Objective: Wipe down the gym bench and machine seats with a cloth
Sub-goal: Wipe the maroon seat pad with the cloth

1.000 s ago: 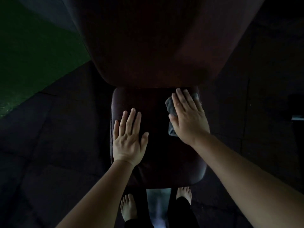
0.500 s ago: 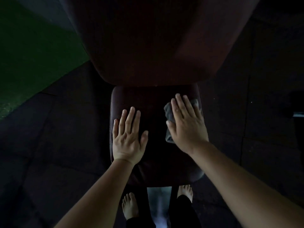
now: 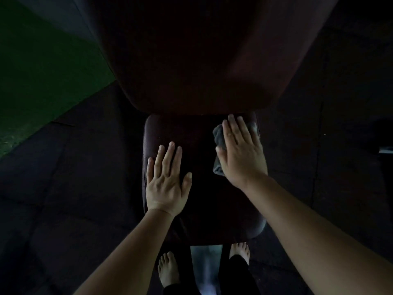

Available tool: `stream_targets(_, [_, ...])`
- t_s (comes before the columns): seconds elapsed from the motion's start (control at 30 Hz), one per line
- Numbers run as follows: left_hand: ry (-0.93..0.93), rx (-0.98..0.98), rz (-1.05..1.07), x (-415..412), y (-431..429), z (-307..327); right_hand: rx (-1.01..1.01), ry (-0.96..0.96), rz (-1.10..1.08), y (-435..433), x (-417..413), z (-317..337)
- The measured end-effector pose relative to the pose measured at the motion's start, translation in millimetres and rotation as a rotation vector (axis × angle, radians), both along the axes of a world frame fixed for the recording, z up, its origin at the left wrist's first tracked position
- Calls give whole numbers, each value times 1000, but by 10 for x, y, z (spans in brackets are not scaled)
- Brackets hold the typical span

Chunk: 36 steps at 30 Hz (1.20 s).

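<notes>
A dark maroon padded seat [image 3: 204, 209] lies below me, with the bench's large back pad [image 3: 202, 60] rising behind it. My right hand [image 3: 241, 152] presses flat on a grey cloth [image 3: 219, 137] at the seat's far right corner, fingers straight and reaching the gap under the back pad. Most of the cloth is hidden under the palm. My left hand [image 3: 168, 182] rests flat on the seat's left half, fingers spread, holding nothing.
Dark rubber floor tiles [image 3: 74, 188] surround the bench. A green floor area [image 3: 42, 81] lies at the far left. My bare feet [image 3: 168, 271] stand either side of a pale metal frame post [image 3: 206, 267] below the seat's near edge.
My right hand has slid the cloth away from me, toward the seat's far right corner. My left hand has stayed in place.
</notes>
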<state>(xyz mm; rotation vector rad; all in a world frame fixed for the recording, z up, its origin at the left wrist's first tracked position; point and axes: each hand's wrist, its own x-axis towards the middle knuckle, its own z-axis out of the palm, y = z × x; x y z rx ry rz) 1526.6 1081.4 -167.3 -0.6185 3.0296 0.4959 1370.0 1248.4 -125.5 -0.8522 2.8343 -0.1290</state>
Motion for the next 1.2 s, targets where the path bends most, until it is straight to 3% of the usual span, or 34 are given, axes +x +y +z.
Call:
stream_targets(0.07, [-3, 1, 0, -7, -1, 16, -76, -32, -21, -113, 162, 16])
stream_targets(0.17, [-6, 9, -8, -8, -5, 48, -219, -110, 204, 64, 624, 27])
stream_targets(0.3, [-58, 40, -37, -2, -43, 131, -204, -81, 373, 265, 417, -36])
stream_targets(0.43, [-117, 38, -118, 1, -177, 241, -172, -36, 109, -171, -134, 23])
stream_targets(0.53, [-110, 16, -166, 56, -300, 290, -90, -19, -39, -516, 61, 31])
stream_targets(0.67, [-115, 47, -92, 221, -488, 318, -24, -78, 351, -384, 743, 39])
stream_targets(0.73, [-137, 58, -72, 303, -579, 325, -34, -65, 473, -245, 565, 5])
stream_targets(0.87, [-156, 50, -104, 468, -677, 309, 38, 3, 188, -471, -75, -6])
stream_targets(1.0, [-147, 60, -110, 542, -692, 291, 11, -12, -70, -901, 85, 4])
stream_targets(1.2, [-134, 68, -105, 581, -678, 275, 13, -76, 443, -557, 738, 19])
